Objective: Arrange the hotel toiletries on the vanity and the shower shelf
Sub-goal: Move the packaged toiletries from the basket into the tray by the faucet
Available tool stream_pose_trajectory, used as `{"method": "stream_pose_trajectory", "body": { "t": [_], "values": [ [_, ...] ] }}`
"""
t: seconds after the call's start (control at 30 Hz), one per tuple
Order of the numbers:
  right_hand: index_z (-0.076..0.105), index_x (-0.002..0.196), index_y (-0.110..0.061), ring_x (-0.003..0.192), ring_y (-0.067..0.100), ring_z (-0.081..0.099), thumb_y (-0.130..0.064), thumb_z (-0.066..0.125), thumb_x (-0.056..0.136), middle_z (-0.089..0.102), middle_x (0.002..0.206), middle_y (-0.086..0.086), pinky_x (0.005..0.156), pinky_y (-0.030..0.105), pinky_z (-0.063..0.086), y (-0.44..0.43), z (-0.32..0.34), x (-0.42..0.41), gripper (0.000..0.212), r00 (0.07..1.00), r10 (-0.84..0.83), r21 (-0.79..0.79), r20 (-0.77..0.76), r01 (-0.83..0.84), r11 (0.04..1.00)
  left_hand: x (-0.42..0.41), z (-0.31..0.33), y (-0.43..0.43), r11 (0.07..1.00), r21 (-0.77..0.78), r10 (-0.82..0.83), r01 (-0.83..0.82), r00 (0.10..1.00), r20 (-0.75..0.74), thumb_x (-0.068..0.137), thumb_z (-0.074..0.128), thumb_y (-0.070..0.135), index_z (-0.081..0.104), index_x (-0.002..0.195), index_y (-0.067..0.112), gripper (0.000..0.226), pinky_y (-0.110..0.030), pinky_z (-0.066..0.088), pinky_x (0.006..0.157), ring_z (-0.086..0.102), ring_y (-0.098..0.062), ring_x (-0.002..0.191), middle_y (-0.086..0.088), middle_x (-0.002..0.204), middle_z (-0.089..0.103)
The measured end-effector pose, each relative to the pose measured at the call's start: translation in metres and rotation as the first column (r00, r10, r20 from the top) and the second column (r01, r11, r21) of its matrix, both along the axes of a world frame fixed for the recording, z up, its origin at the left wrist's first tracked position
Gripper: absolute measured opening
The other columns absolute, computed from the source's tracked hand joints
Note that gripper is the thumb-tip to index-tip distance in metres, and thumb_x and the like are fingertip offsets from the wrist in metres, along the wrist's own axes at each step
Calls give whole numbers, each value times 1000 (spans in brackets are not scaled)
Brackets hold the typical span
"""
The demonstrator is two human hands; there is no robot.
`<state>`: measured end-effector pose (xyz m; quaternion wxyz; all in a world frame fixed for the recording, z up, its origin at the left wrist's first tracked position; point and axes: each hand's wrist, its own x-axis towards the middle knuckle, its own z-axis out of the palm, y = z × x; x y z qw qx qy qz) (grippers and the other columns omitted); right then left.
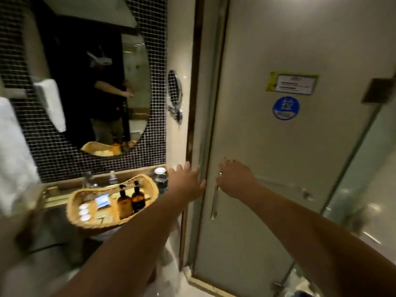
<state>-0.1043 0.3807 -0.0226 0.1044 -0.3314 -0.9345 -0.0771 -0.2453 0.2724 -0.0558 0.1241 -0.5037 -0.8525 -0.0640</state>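
Both hands are at the frosted glass shower door (278, 146), none of the toiletries in hand; right hand (233, 179) is curled round the top of the vertical metal pull handle (215, 202), ring visible on one finger; left hand (188, 181) is spread open, fingers apart, flat vs. the door edge/frame, holding nothing.

Toiletries sit in a wicker basket (150, 185) on the vanity (53, 198), left of the door & near it; two amber pump bottles (130, 200) stand upright side by side at the basket's right end; small white round items (84, 212) + flat packets lie at its left; too blurred to name further.

Handling, as a judgement: pump bottles look like the heaviest bits, rigid, smooth-sided, prob. slippery if wet; could be glass, can't tell, so treat as breakable; grip round the body below the shoulder, not by the pump head, which may turn or squirt. Small items look light, pinch-grip is enough. Basket is stiff but light, top-heavy w/ bottles upright; lift by both ends of the rim, keep level.
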Motion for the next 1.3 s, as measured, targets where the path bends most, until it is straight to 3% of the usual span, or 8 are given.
{"method": "stream_pose_trajectory", "body": {
  "t": [0.13,0.23,0.43,0.57,0.67,0.8,0.97,1.3],
  "values": [
    [51,139,-21,131,30,45,-47,44,96,41,152,4,101,46,45,-13,-17,-85,50,983,175,-33,61,-174,984,-67,-18,-39,980,-22,196,-195,981,17,88,33,69,43,144,36,66,-50,41,95,52,-30,125,-5,143,52],
    [50,138,-27,127,28,47,-49,44,95,48,144,2,99,45,45,-28,-30,-152,49,950,304,-52,67,-301,952,-122,-32,-74,940,-28,341,-340,939,54,88,34,68,40,146,37,66,-56,35,104,45,-34,134,-6,148,48],
    [41,148,-26,143,31,35,-53,47,94,34,160,1,110,50,39,-62,-57,-287,61,891,428,-86,152,-419,904,-232,-42,-120,882,-64,471,-467,880,69,89,33,69,37,148,38,67,-52,38,101,46,-32,132,-6,148,47],
    [39,149,-26,142,31,38,-55,50,93,36,159,2,109,51,40,-68,-77,-359,64,881,437,-80,182,-429,900,-301,-63,-129,868,-80,496,-490,863,99,92,31,58,23,155,39,66,-52,37,103,42,-32,136,-7,155,39],
    [33,153,-26,144,30,34,-50,51,93,28,163,2,107,49,43,-64,-86,-407,67,887,425,-197,180,-391,899,-341,-86,-129,865,-160,494,-475,861,118,94,29,54,15,156,39,66,-52,36,104,40,-33,137,-9,157,35],
    [29,154,-29,145,28,33,-47,48,95,20,165,-3,98,49,51,-49,-98,-462,65,910,383,-279,159,-331,901,-393,-107,-116,875,-214,462,-433,881,106,93,31,53,22,156,36,65,-51,36,104,43,-31,135,-8,154,39],
    [32,153,-25,141,27,40,-46,51,94,27,163,-2,104,48,47,-28,-120,-515,65,895,404,-311,189,-335,889,-444,-128,-90,883,-269,435,-385,886,159,93,32,53,23,155,35,66,-52,38,102,43,-33,134,-9,153,39],
    [36,152,-25,138,26,45,-48,51,95,36,159,-1,108,43,44,8,-177,-637,63,758,616,-390,216,-511,766,-525,-186,-60,847,-387,458,-365,869,184,96,36,56,34,151,30,60,-49,41,100,46,-31,131,-9,150,42]
  ]
}}
